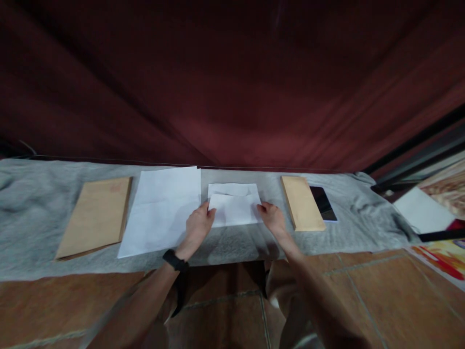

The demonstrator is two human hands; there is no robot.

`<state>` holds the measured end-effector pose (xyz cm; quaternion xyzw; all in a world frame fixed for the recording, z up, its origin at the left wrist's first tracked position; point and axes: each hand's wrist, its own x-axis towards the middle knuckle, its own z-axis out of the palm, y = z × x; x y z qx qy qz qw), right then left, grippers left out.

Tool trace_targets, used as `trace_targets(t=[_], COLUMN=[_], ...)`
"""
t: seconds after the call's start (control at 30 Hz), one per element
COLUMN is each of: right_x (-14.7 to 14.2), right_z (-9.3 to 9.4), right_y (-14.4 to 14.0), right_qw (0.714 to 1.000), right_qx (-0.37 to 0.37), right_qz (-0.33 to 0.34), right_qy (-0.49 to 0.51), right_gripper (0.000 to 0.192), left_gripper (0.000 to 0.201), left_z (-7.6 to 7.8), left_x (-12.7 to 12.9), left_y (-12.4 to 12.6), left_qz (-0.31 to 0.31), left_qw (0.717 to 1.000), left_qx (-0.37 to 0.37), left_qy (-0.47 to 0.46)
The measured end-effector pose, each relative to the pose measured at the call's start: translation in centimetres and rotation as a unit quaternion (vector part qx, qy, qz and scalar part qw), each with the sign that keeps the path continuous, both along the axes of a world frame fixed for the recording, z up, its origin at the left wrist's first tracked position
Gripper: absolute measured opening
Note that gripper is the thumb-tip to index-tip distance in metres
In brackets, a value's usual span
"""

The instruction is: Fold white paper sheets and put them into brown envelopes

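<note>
Fingers of the left hand and right hand pinch opposite sides of a folded white paper sheet on gray cloth. Probably light, easily creased; side edges suit a gentle hold.

Dark red drape fills the far side, with folds slanting on left and right. Light dim; drape brightest low at centre, near-black along the top. Grey cloth covers the long surface, which runs left to right below the drape; wrinkled at the right end. Floor on the near side: reddish-brown tiles, pale joints. Far right: dark bars, a white panel; nearer, a red-and-yellow print.
</note>
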<state>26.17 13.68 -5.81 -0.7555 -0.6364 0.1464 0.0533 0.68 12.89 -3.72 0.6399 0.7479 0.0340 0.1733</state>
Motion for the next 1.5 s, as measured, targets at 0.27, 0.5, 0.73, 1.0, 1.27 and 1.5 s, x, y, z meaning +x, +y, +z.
trace_targets(t=[0.27,0.5,0.73,1.0,1.27,1.5], right_x=[-1.4,-2.2,-2.5,-2.8,-2.9,-3.1], right_z=[0.4,0.5,0.2,-0.2,-0.9,-1.2], right_y=[0.6,0.8,1.2,1.7,2.2,2.3], right_qw=[0.999,0.997,0.996,0.993,0.991,0.989], right_qx=[0.003,0.028,0.031,0.051,0.089,0.107], right_qz=[-0.033,-0.042,-0.057,-0.068,-0.075,-0.060], right_qy=[-0.043,-0.056,-0.064,-0.078,-0.064,-0.085], right_gripper=[0.037,0.039,0.038,0.041,0.039,0.035], left_gripper=[0.023,0.035,0.032,0.025,0.026,0.041], left_z=[-0.1,-2.6,-3.5,-1.6,-0.5,-0.1], left_x=[-0.2,-2.0,-2.3,-1.1,-0.2,0.2], left_y=[0.9,1.9,2.4,2.5,2.5,2.5], left_qz=[0.025,0.033,0.020,0.029,0.049,0.078], left_qw=[0.999,0.954,0.938,0.990,0.996,0.993], left_qx=[0.025,0.086,0.047,0.042,0.011,0.007], left_qy=[-0.039,-0.287,-0.343,-0.129,-0.074,-0.083])
